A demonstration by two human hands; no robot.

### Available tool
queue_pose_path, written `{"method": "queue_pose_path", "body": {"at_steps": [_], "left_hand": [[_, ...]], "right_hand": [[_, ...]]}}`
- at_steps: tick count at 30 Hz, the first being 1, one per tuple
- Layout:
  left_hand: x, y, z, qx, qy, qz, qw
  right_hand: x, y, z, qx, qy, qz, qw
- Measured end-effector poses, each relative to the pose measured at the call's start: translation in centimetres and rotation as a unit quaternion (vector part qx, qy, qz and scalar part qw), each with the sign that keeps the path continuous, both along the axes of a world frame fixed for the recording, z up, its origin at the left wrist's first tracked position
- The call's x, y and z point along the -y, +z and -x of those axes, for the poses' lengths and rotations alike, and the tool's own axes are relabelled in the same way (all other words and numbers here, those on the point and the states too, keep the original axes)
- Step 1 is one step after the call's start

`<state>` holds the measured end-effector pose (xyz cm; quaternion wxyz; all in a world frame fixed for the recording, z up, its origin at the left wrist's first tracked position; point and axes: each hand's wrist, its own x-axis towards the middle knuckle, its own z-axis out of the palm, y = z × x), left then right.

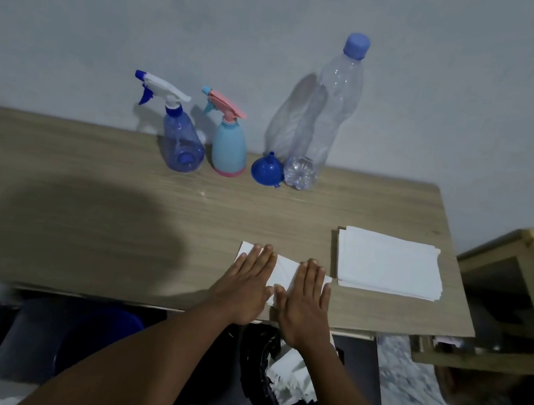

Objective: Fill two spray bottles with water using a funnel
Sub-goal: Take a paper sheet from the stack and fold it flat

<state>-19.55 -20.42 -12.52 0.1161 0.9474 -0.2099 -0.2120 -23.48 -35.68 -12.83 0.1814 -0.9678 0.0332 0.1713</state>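
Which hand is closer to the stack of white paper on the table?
Right. The right hand lies flat just left of the paper stack; the left hand lies further left, beyond it.

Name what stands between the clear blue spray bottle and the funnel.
The light blue spray bottle stands between the clear blue spray bottle and the funnel, in the head view.

Both arms reach forward, left hand (246, 282) and right hand (306, 303) lying flat, palms down, fingers straight, side by side.
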Motion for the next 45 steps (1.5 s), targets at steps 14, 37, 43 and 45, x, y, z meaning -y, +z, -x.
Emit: {"method": "queue_pose_path", "body": {"at_steps": [14,37,43,45], "left_hand": [[-8.0,-1.8,4.6,0.069,0.009,0.002,0.998],[-21.9,-1.8,-2.0,0.062,0.044,0.012,0.997],[-20.9,-2.4,-4.9,0.090,0.041,0.002,0.995],[-20.5,-2.6,-5.8,0.096,0.050,-0.004,0.994]], "right_hand": [[-7.7,-1.6,3.6,0.048,0.023,0.035,0.998],[-20.8,-1.1,-4.4,0.053,0.073,0.063,0.994],[-19.6,-1.2,-7.5,0.062,0.078,0.046,0.994],[-19.2,-1.3,-8.6,0.065,0.084,0.041,0.994]]}}
